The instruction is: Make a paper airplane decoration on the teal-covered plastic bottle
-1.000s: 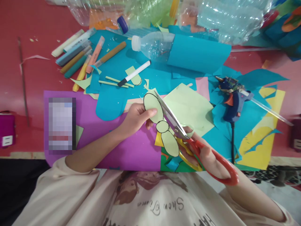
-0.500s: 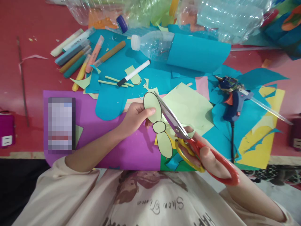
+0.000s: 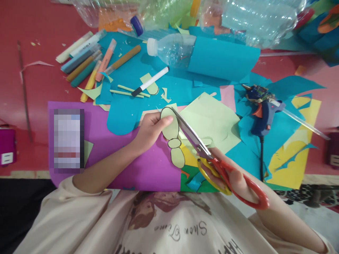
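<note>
Between thumb and fingers, my left hand [image 3: 153,128] pinches a pale green paper bow [image 3: 170,128] with black outlines: two long loops joined by a small round middle. Its lower loop hangs toward me and looks foreshortened. My right hand [image 3: 229,176] grips scissors [image 3: 194,139] with one red and one yellow handle. Their blades lie nearly closed along the upper loop's right edge, the tips by its top. Behind the blades rests a larger pale green sheet [image 3: 212,118].
A blue-wrapped plastic bottle [image 3: 222,56] lies beyond my hands. Markers [image 3: 84,60] cluster at the back left, near a black-and-white marker [image 3: 150,82]. A glue gun [image 3: 262,116] lies right, over blue scraps. A phone [image 3: 67,141] rests on purple paper [image 3: 148,169].
My left hand has shifted slightly left, and the bow has tilted so its lower loop looks shorter. The scissors' tips have moved a little left and down along the upper loop.
</note>
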